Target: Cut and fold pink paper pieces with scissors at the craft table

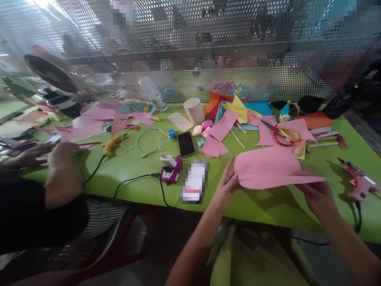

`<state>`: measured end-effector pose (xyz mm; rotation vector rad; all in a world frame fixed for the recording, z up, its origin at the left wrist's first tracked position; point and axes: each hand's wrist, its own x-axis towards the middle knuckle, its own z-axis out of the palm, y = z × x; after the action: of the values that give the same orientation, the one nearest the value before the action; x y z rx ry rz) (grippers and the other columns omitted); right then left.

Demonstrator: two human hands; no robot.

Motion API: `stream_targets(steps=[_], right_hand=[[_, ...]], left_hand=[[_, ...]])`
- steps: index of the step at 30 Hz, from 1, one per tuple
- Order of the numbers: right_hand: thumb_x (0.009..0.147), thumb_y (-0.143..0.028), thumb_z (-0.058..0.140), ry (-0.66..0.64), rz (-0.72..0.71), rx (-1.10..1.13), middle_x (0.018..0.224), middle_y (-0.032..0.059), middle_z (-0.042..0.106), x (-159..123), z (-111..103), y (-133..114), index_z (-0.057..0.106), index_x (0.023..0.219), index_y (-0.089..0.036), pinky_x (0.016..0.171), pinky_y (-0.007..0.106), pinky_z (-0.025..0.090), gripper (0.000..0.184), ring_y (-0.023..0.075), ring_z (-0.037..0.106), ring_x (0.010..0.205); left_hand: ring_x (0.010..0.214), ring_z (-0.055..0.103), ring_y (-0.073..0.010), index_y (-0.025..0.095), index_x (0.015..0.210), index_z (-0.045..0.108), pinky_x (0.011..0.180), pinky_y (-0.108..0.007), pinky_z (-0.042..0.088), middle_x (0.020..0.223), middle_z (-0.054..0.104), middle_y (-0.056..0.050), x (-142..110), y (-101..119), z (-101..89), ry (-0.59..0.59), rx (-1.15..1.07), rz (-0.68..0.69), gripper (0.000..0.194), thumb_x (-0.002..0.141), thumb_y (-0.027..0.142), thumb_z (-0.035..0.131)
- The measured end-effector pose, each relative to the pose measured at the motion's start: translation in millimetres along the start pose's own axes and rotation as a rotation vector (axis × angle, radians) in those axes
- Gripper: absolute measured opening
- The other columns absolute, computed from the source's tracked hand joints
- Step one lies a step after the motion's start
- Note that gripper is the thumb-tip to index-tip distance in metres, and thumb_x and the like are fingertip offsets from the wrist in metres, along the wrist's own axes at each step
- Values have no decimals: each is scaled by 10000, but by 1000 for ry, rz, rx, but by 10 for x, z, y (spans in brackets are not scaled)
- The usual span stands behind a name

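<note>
Sheet point(264, 167), pink and curved, spans crosswise before me, its long axis running left to right. My left hand point(229, 179) pinches one end, my right hand point(318, 195) the other.

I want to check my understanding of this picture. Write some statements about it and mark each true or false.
1. The left hand and the right hand both hold the pink sheet. True.
2. The pink glue gun is in the right hand. False: it lies on the green table, to the right of that hand.
3. The scissors have one red and one yellow handle. True.
4. The dark-screened phone lies to the right of the pink sheet. False: it lies to the left.
5. The yellow glue gun lies to the left of the white plug. True.
</note>
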<state>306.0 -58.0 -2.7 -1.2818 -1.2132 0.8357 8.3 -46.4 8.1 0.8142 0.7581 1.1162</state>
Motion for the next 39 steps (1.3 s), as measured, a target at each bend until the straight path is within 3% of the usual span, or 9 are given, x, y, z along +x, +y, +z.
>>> stream_targets(steps=[3,5,9,14,17,24,31,37,39], right_hand=[[745,-421,884,70,32,-7,864,-5,778,-37,13,29,839,821,-323,806,393,562,131,234,688,818],[723,-421,893,48,27,-19,882,11,780,-47,0,7,844,808,-305,846,411,559,151,254,690,864],[698,-446,906,-49,33,-49,929,66,790,-44,-45,-42,854,804,-283,915,452,541,201,311,676,968],[700,-445,919,35,193,110,866,7,806,-60,-30,54,826,850,-325,811,453,601,213,264,707,815],[729,-413,916,34,226,134,945,-19,816,-88,0,93,807,947,-345,827,425,616,253,237,725,844],[663,-367,969,73,282,172,1022,-42,802,-117,57,33,761,1078,-357,812,344,615,465,199,723,867],[755,-384,903,89,219,177,912,-34,733,-105,95,12,698,989,-337,732,329,596,315,201,684,833],[704,-301,947,75,197,290,1056,-37,725,-35,134,-92,646,1246,-384,753,272,586,626,171,674,913],[711,-313,942,50,236,313,1094,-23,738,-18,133,-94,665,1240,-358,803,273,589,599,175,684,960]], left_hand=[[1209,641,-288,345,1523,551,941,-352,553,1469,604,-112,-47,20,-65,-215,60,-31,917,705,470,946],[1108,659,-241,325,1437,635,894,-312,549,1383,640,-103,-60,32,-67,-220,108,-29,854,659,371,985],[892,628,-183,204,1018,789,778,-274,514,1039,683,-76,-41,36,5,-30,210,69,440,729,511,913],[753,529,-148,176,661,624,695,-259,430,795,614,-24,-6,-45,33,185,346,178,460,788,561,841],[677,466,-124,183,687,606,648,-248,384,701,558,14,-19,-112,34,245,321,164,431,795,528,841],[703,532,-127,186,801,637,660,-240,431,756,611,11,-47,-168,80,345,263,157,312,756,376,880],[698,573,-125,184,808,622,658,-237,463,753,638,10,-31,-187,77,370,259,156,286,767,335,862],[779,663,-147,198,918,605,724,-257,528,835,700,-12,-31,-203,76,358,194,159,314,756,270,864],[849,702,-174,211,1061,607,780,-292,559,904,739,-31,-36,-207,81,332,140,138,396,760,257,859]])
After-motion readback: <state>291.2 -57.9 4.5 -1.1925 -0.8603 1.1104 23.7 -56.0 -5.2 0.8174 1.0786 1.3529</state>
